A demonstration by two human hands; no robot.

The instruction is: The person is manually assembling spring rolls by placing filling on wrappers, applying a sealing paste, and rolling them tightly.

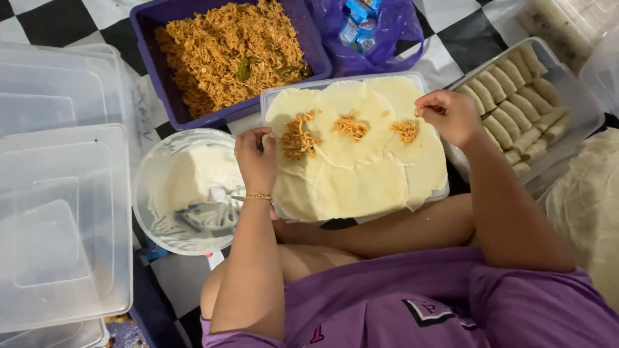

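purple noodle tub (145, 38), paste bowl (155, 219), rolled-wrap container (570, 90), clear lids (58, 193).

You get bright, even, warm indoor light from overhead, so shadows stay soft and short. The wrappers (361, 154) at the centre glow pale, close to washed out. At nine o'clock the clear lids (58, 193) carry a milky glare that flattens their edges. The bowl (187, 193) at eight o'clock shows soft sheen on its rim. Focus holds well in the middle; toward three o'clock the pale cloth (590, 200) smears soft, and lines bow slightly at the corners.
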